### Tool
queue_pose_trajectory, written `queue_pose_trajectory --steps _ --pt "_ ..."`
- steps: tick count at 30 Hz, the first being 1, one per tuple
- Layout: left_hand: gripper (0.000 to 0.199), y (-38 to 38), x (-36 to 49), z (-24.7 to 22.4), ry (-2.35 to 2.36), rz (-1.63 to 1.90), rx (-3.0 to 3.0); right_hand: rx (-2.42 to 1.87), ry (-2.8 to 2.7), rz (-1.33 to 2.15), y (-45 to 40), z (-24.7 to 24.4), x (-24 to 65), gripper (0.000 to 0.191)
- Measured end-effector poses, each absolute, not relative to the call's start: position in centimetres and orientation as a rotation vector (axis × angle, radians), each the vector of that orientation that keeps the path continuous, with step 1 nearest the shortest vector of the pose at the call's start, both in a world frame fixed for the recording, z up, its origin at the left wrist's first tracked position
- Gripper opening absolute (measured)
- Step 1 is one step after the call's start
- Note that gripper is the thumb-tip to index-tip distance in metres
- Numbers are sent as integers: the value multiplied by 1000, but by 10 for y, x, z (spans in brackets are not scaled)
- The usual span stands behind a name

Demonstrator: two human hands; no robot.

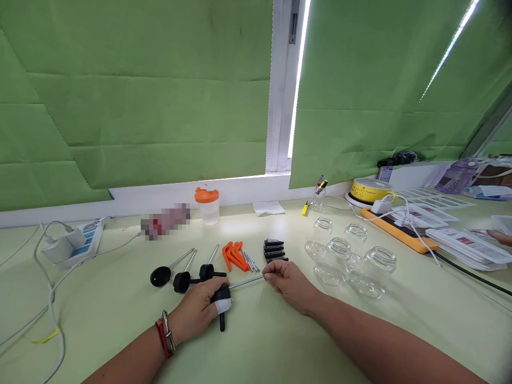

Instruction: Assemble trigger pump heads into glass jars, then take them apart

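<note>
My left hand (pixel 202 304), its thumb wrapped in white tape, grips a black lid (pixel 222 293) with a black handle (pixel 222 322) pointing down toward me. A thin metal rod (pixel 246 281) runs from this lid to the right. My right hand (pixel 290 285) pinches the rod's far end; any small part between the fingertips is hidden. Similar black lids with rods, such as this round one (pixel 160 276), lie beyond my left hand. Bent orange plastic pieces (pixel 236 257), short metal pins (pixel 250 262) and black bristled pieces (pixel 274 249) lie just beyond the rod.
Several clear boot-shaped jars (pixel 339 261) stand right of my right hand. An orange-lidded cup (pixel 207 205) is by the wall. Cables trail from a left power strip (pixel 90 242) and an orange one (pixel 396 229). Stacked printed cards (pixel 472 248) lie right, near another person's hand (pixel 501 237).
</note>
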State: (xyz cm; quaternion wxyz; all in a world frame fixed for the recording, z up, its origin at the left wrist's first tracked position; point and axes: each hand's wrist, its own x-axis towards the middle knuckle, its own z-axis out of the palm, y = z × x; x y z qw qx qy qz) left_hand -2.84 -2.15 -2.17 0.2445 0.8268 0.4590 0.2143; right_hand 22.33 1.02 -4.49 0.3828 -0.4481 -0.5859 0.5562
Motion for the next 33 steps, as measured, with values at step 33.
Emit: queue_pose_trajectory --steps 33 --pt "27 -24 -30 -20 1222 560 2311 -1232 -1796 1190 8 -37 224 17"
